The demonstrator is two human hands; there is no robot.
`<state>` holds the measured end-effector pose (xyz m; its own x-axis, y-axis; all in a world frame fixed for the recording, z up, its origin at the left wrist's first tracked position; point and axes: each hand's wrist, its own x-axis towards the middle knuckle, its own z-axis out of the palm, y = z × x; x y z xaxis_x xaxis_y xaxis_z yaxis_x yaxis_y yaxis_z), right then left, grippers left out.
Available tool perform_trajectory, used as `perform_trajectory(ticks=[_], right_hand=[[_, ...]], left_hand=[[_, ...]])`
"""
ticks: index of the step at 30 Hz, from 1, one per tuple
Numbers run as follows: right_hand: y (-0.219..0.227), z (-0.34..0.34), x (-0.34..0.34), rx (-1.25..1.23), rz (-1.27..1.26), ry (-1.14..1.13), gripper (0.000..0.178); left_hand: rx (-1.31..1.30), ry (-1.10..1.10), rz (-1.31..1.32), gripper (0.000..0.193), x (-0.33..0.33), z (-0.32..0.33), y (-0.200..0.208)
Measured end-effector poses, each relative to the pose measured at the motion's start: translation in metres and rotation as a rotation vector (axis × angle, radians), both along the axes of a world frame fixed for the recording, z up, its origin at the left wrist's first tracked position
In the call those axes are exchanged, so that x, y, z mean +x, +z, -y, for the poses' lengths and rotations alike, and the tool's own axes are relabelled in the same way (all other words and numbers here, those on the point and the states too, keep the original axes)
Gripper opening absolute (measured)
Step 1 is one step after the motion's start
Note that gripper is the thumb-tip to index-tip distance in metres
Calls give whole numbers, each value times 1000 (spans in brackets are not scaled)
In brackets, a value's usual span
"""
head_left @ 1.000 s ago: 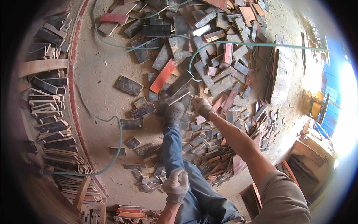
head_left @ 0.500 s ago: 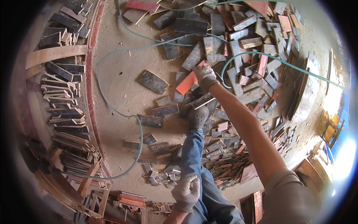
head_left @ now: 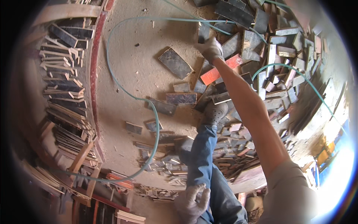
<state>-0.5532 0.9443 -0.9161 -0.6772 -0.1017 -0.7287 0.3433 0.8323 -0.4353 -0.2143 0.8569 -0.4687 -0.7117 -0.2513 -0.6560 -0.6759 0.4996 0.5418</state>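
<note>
My right hand (head_left: 210, 50), in a grey-white work glove, reaches forward over the wood offcuts. Its fingers point left and are partly smeared, with nothing seen in them. Just beyond it lies a dark board (head_left: 203, 32). Under and beside my right wrist rests a red-orange board (head_left: 210, 76), apart from the fingers. A larger dark rectangular board (head_left: 175, 62) is on the floor to the left of this hand. My left hand (head_left: 192, 203), gloved too, hovers by my jeans. Its fingers are loosely curled, thumb apart from them, and it holds nothing visible.
Offcuts (head_left: 251, 44) pile up at the right and around my grey clog (head_left: 215, 113). A green hose (head_left: 109, 56) loops across the dusty floor (head_left: 126, 123). Stacked boards (head_left: 67, 89) line the left side behind a red edge strip (head_left: 94, 74).
My right hand has come off the red-orange board and moved left and forward. The view has shifted and turned. My left hand stays low by my leg.
</note>
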Motion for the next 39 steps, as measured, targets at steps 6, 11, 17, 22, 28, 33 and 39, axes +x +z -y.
perform_trajectory(ticks=[6,11,17,22,28,33,39], right_hand=[[179,-47,120,-1238,756,-1060,67],[354,-38,171,-1345,780,-930,74],[554,10,213,-1013,374,-477,60],[692,70,250,-733,-257,155,66],[784,177,317,-429,-894,466,98],[807,264,359,-777,-464,103,57],[822,414,378,-771,-692,246,37]], left_hand=[[44,79,-98,19,32,-6,3],[23,53,-316,20,66,3,-11],[189,280,-421,34,83,57,35],[793,749,-483,87,76,143,156],[885,950,-679,31,95,270,279],[1101,822,-949,30,130,369,326],[1323,802,-1046,35,164,515,300]])
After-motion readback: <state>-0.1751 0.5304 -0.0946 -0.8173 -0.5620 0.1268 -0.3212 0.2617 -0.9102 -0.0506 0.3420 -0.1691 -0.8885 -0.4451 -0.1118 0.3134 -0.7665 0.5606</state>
